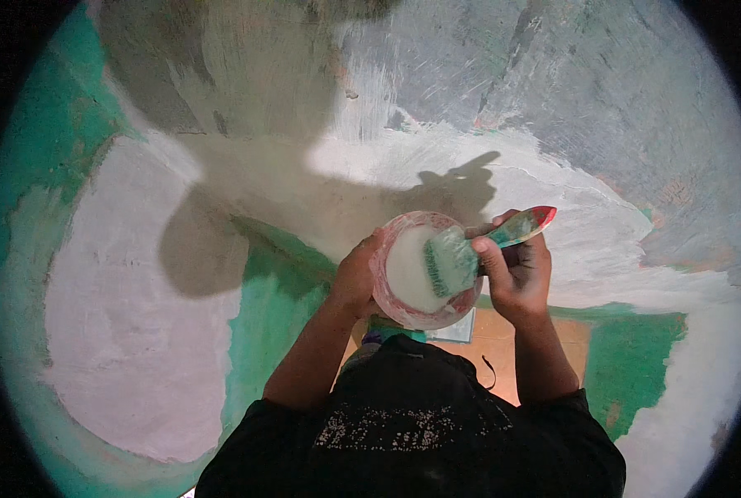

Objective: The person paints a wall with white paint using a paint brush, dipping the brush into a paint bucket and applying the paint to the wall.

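Note:
My left hand point(357, 278) is closed on the left side of a round bucket point(379, 286), its pinkish rim smeared with white. Milky white liquid point(405, 270) fills the part of the bucket that I can see. In my right hand point(516, 278) is a wide paintbrush point(511, 230), gripped by its handle, which is green with a red tip. The brush's head, coated in whitish-green paint, hangs over the right part of the bucket with its bristles pointing left. Whether the bristles touch the liquid I cannot tell.
Ahead stands a wall point(570, 183) with patches of white, grey and green. A large white patch point(146, 307) lies on the green surface at left. Below the bucket shows an orange-tan floor point(565, 336) with a pale flat thing point(455, 329) on it. My shadow falls across the wall.

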`<act>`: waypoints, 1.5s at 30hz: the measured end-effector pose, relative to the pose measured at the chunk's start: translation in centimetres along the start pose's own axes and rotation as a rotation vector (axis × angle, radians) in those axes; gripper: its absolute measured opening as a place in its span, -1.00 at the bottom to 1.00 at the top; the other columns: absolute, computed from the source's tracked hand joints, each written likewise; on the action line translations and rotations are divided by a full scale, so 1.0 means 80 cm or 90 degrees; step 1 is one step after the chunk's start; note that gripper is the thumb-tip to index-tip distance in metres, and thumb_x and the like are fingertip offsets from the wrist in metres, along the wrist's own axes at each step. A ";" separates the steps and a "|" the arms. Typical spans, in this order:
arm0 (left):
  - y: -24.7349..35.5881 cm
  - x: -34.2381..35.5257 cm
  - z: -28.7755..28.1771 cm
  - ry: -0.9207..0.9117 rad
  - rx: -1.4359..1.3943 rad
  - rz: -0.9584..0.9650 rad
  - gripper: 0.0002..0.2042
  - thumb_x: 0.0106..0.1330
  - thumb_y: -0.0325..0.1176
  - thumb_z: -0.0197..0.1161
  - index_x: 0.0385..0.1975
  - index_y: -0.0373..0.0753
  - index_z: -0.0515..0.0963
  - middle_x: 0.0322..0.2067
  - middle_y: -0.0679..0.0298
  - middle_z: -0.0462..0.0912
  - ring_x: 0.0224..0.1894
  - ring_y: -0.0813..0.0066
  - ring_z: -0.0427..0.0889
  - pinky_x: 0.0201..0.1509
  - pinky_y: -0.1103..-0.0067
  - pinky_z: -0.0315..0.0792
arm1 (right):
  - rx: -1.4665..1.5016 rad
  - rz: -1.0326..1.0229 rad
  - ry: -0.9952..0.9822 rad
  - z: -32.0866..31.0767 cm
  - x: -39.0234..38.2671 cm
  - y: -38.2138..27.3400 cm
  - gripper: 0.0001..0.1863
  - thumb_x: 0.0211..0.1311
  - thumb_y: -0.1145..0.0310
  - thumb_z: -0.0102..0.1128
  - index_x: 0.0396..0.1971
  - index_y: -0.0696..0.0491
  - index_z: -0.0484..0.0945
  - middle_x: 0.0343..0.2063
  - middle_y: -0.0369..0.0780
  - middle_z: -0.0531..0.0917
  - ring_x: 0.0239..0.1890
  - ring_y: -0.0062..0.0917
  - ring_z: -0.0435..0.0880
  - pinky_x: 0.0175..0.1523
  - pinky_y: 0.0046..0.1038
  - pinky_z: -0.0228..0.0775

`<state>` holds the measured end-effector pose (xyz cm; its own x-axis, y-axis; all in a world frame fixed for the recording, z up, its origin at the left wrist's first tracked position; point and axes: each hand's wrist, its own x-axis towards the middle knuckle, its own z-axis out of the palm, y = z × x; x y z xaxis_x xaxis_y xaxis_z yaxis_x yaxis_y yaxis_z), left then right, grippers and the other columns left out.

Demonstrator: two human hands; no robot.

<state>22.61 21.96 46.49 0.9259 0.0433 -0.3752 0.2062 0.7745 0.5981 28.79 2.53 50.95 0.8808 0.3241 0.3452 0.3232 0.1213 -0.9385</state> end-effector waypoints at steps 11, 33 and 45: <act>0.010 0.006 -0.010 -0.066 0.006 0.011 -0.53 0.45 -0.07 -0.18 0.13 -0.32 0.35 0.02 0.08 0.51 0.05 0.24 0.51 0.16 0.36 0.39 | -0.156 -0.181 -0.065 -0.002 0.029 -0.028 -0.71 0.15 0.50 0.29 -0.17 0.17 0.41 -0.36 -0.15 0.62 -0.41 -0.60 0.65 -0.34 -0.59 0.46; 0.021 0.011 -0.030 -0.034 -0.014 -0.002 -0.55 0.44 -0.07 -0.15 0.08 -0.32 0.38 -0.03 0.11 0.54 -0.04 0.25 0.55 0.09 0.35 0.43 | -0.251 -0.378 -0.424 0.018 0.010 -0.032 -0.75 -0.04 0.47 0.31 -0.32 0.10 0.48 -0.21 -0.14 0.67 -0.15 -0.31 0.69 -0.11 -0.35 0.61; 0.027 0.003 -0.035 -0.158 -0.055 0.002 -0.51 0.43 -0.07 -0.18 0.14 -0.35 0.34 0.03 0.05 0.51 0.04 0.22 0.52 0.17 0.33 0.38 | 0.152 -0.059 0.017 0.015 0.014 -0.024 -0.70 0.21 0.54 0.20 -0.10 0.15 0.35 -0.20 -0.16 0.55 -0.15 -0.48 0.62 -0.13 -0.47 0.56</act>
<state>22.40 25.45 45.70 0.9780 -0.1022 -0.1819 0.1852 0.8264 0.5318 28.75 3.81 53.10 0.8610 0.2770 0.4266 0.3148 0.3685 -0.8747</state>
